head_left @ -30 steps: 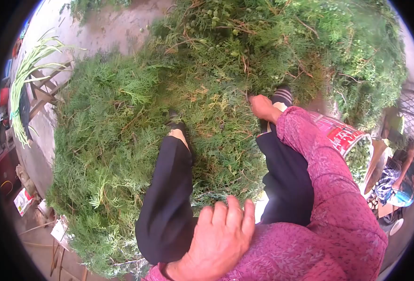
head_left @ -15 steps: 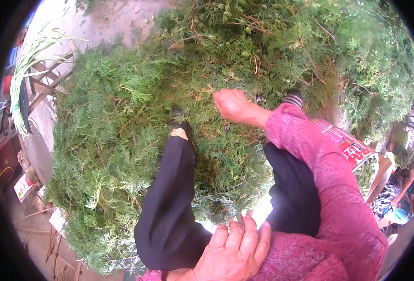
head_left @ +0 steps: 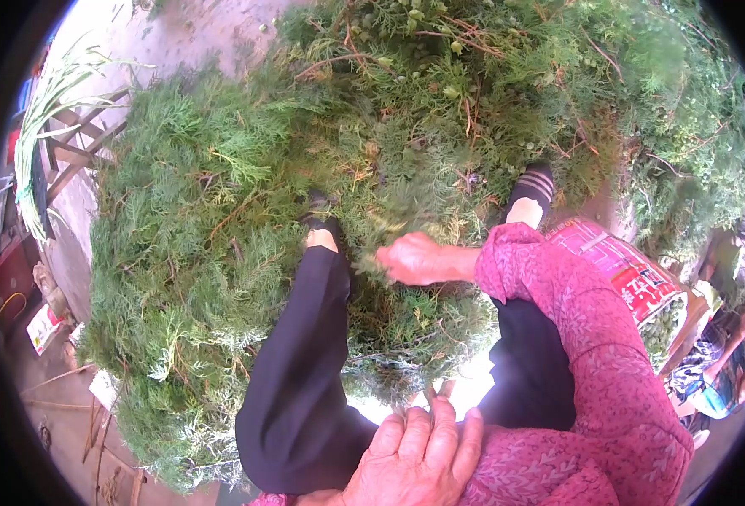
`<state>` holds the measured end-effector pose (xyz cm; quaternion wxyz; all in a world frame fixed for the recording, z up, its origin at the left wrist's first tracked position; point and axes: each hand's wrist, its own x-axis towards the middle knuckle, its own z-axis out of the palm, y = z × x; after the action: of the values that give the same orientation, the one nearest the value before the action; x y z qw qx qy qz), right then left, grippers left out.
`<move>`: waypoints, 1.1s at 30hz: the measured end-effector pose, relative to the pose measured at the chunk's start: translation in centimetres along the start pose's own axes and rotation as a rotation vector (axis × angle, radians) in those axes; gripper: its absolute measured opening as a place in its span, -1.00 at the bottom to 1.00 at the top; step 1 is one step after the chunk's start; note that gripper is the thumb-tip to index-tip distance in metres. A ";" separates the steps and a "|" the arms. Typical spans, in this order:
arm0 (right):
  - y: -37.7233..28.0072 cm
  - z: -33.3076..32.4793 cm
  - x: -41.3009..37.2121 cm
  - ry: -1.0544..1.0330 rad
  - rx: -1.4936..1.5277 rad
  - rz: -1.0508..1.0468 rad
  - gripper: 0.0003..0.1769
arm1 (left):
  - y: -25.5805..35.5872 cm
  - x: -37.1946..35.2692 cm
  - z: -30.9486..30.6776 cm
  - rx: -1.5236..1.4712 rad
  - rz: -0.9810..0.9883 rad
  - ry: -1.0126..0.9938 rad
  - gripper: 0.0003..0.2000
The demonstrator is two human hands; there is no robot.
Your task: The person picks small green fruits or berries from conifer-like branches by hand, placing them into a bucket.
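Note:
My right hand (head_left: 414,257) is closed in a fist between my knees, low over the pile of green cypress cuttings (head_left: 187,202). Motion-blurred cypress foliage (head_left: 389,226) shows at its fingers, and it appears to grip a sprig. Across my lap lies my left hand (head_left: 419,451), its fingers stretched out flat near the bright gap between my legs, with nothing visible in it. Both feet, in dark striped footwear (head_left: 536,179), stand among the cuttings.
A red and white printed bag (head_left: 617,266) with greenery inside lies right of my knee. Longer branches with small green cones (head_left: 410,38) heap up ahead. Long green beans (head_left: 39,143) hang at a wooden rack (head_left: 77,153) on the left. Another person (head_left: 714,367) sits far right.
My right hand has come back toward my lap and down from farther out over the pile, with blurred greenery now around its fingers. My left hand has hardly moved.

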<state>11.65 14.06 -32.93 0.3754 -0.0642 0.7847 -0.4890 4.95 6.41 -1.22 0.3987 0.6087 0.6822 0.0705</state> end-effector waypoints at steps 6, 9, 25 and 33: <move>1.6 2.1 0.4 -0.054 -0.068 -0.089 -0.80 | 0.0 0.4 0.2 -0.010 -0.008 -0.001 -0.67; 1.8 -0.2 0.1 -0.123 0.176 0.053 -0.77 | 0.0 0.5 0.4 -0.021 -0.016 0.012 -0.66; 5.1 -3.4 2.7 0.291 -0.069 0.147 -0.83 | 0.0 1.4 0.9 -0.069 -0.038 -0.010 -0.65; -0.9 -10.6 -2.2 -0.126 1.141 -0.115 -0.78 | -2.0 1.6 2.2 -0.238 -0.493 0.513 -0.47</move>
<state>6.05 22.28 -28.49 0.3693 0.0770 0.3681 -0.8498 4.89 6.46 -4.60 0.2877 0.3380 0.8731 0.2015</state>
